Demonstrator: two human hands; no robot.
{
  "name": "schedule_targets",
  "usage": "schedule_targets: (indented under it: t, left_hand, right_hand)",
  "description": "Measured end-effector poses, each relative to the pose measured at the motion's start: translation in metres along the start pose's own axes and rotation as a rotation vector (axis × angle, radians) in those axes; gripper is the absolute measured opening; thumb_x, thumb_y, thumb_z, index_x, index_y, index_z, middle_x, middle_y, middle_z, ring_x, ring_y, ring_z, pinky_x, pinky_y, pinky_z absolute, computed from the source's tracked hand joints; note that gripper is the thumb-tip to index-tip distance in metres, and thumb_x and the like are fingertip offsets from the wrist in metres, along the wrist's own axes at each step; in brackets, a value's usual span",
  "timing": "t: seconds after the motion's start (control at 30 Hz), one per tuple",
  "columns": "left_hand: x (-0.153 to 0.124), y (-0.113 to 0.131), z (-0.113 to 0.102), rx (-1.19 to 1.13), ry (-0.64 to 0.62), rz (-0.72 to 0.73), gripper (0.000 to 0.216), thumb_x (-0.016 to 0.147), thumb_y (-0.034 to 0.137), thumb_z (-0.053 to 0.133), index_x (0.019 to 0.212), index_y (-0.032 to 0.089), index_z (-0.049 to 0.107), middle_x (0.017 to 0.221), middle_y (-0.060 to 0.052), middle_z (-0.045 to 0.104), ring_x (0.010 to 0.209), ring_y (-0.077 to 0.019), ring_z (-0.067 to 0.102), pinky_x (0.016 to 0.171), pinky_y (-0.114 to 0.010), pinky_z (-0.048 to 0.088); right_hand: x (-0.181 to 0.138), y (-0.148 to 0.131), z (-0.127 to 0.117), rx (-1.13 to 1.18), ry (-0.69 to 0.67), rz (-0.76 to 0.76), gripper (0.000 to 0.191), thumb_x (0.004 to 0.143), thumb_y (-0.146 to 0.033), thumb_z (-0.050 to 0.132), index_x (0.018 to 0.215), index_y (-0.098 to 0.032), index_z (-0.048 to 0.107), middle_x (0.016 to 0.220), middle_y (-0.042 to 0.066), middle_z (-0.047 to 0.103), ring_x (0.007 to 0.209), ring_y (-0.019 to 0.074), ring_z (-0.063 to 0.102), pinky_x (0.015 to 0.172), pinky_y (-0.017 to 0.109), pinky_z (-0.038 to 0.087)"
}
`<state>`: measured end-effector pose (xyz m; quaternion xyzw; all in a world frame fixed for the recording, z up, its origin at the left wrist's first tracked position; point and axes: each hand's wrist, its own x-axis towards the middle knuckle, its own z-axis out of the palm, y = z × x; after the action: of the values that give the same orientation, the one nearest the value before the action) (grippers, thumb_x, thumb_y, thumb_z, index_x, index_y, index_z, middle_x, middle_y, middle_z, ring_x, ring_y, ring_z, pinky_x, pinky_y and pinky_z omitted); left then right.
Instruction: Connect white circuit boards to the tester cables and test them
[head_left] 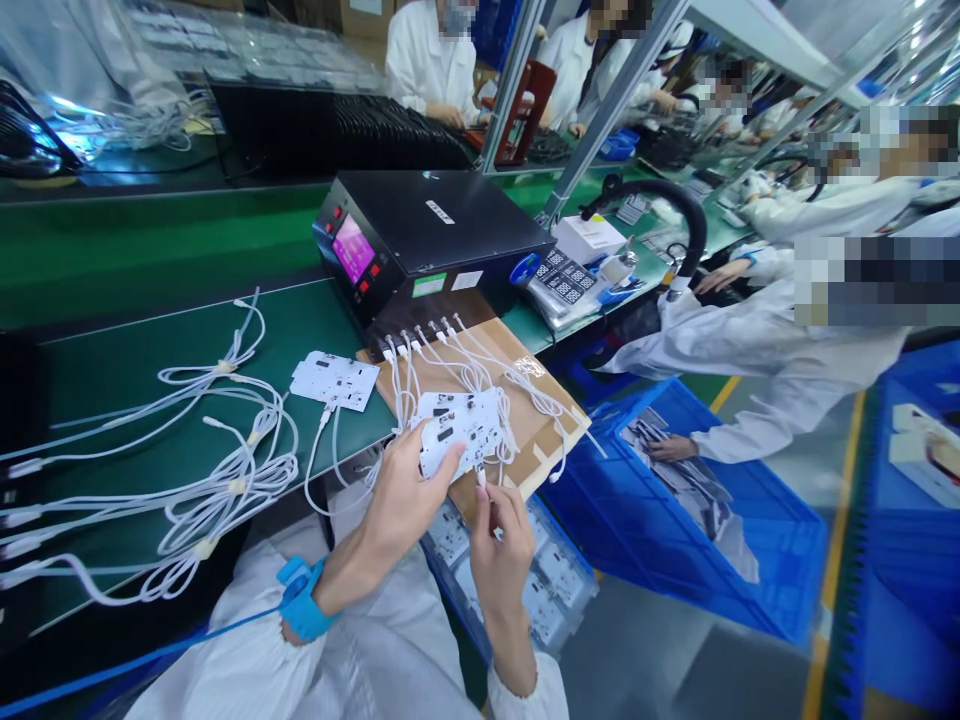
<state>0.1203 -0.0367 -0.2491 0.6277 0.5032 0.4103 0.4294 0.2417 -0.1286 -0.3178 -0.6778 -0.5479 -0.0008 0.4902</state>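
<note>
A white circuit board is gripped along its near left edge by my left hand, which wears a blue wrist strap. Between the thumb and fingers of my right hand is a white cable plug, right at the board's lower edge; whether it is fully seated I cannot tell. Behind the board, white cables run from a row of ports and lie over a cardboard sheet. A second white circuit board with a cable plugged in rests on the green bench to the left.
A black tester box with a lit pink screen stands behind the cardboard. Bundled white cables cover the left bench. Below my hands sits a tray of boards. At right, a co-worker's hand reaches into a blue crate.
</note>
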Motion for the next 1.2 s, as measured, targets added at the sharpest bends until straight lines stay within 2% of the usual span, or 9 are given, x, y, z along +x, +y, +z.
schedule_targets:
  t: [0.13,0.3,0.47,0.53,0.7,0.87,0.97,1.1,1.2]
  left_hand:
    - [-0.002,0.001,0.007,-0.083,-0.025,-0.060,0.025,0.092,0.041,0.069,0.104,0.018,0.070,0.105,-0.011,0.077,0.103,-0.0277,0.074,0.093,-0.040,0.058]
    - [-0.001,0.005,0.002,-0.334,-0.093,-0.207,0.059,0.085,0.057,0.077,0.131,0.020,0.066,0.131,-0.014,0.070,0.106,-0.0285,0.076,0.084,-0.038,0.067]
    - [0.007,0.003,-0.026,-0.385,0.084,-0.240,0.059,0.086,0.057,0.077,0.132,0.021,0.068,0.137,-0.014,0.066,0.078,-0.0236,0.079,0.070,-0.034,0.068]
    - [0.011,0.004,-0.038,-0.347,0.148,-0.216,0.056,0.088,0.056,0.076,0.132,0.022,0.069,0.134,-0.012,0.068,0.077,-0.0232,0.079,0.066,-0.032,0.067]
    - [0.015,0.006,-0.047,-0.329,0.216,-0.113,0.049,0.091,0.047,0.074,0.135,0.028,0.068,0.150,-0.009,0.058,0.119,-0.0330,0.072,0.072,-0.034,0.071]
    - [0.013,0.002,-0.035,-0.431,0.189,-0.113,0.086,0.087,0.039,0.080,0.161,0.044,0.037,0.172,-0.003,0.034,0.139,-0.0370,0.059,0.095,-0.053,0.067]
    - [0.011,0.004,-0.027,-0.456,0.136,-0.179,0.082,0.086,0.041,0.081,0.159,0.041,0.042,0.167,-0.006,0.042,0.133,-0.0373,0.063,0.098,-0.060,0.065]
    - [0.012,0.013,-0.019,-0.475,0.107,-0.220,0.069,0.084,0.042,0.082,0.148,0.036,0.055,0.156,-0.008,0.054,0.125,-0.0352,0.068,0.092,-0.057,0.067]
    - [0.013,0.017,-0.013,-0.489,0.100,-0.218,0.066,0.085,0.042,0.082,0.144,0.033,0.055,0.147,-0.008,0.062,0.124,-0.0329,0.069,0.103,-0.058,0.062]
  right_hand:
    - [0.002,0.009,-0.005,-0.006,0.056,-0.015,0.012,0.101,-0.011,0.061,0.102,-0.019,0.070,0.092,0.003,0.069,0.082,0.0137,0.068,0.076,0.026,0.056]
    - [0.020,0.037,-0.032,-0.079,0.102,-0.072,0.012,0.100,-0.012,0.062,0.101,-0.019,0.072,0.092,0.004,0.071,0.083,0.0151,0.069,0.077,0.027,0.056]
    - [0.036,0.077,-0.065,-0.123,0.073,-0.210,0.014,0.097,-0.008,0.065,0.100,-0.021,0.071,0.092,0.003,0.072,0.083,0.0160,0.071,0.077,0.028,0.058]
    - [0.033,0.089,-0.071,-0.135,0.028,-0.272,0.016,0.096,-0.007,0.066,0.102,-0.021,0.071,0.093,0.004,0.073,0.082,0.0162,0.071,0.076,0.028,0.059]
    - [0.009,0.106,-0.064,-0.153,-0.039,-0.382,0.027,0.096,-0.004,0.065,0.116,-0.022,0.069,0.096,0.006,0.074,0.084,0.0175,0.072,0.075,0.029,0.062]
    - [-0.001,0.108,-0.054,-0.137,-0.091,-0.386,0.041,0.096,-0.002,0.062,0.130,-0.025,0.066,0.102,0.009,0.073,0.088,0.0188,0.072,0.074,0.031,0.062]
    - [-0.002,0.105,-0.056,-0.143,-0.179,-0.395,0.046,0.098,-0.004,0.059,0.137,-0.027,0.063,0.107,0.009,0.072,0.089,0.0186,0.072,0.072,0.030,0.062]
    - [-0.006,0.105,-0.060,-0.151,-0.238,-0.410,0.050,0.100,-0.006,0.058,0.142,-0.031,0.061,0.113,0.009,0.069,0.078,0.0145,0.068,0.068,0.028,0.060]
    - [-0.005,0.112,-0.064,-0.177,-0.264,-0.406,0.048,0.101,-0.015,0.062,0.146,-0.032,0.059,0.118,0.010,0.064,0.072,0.0129,0.063,0.066,0.029,0.060]
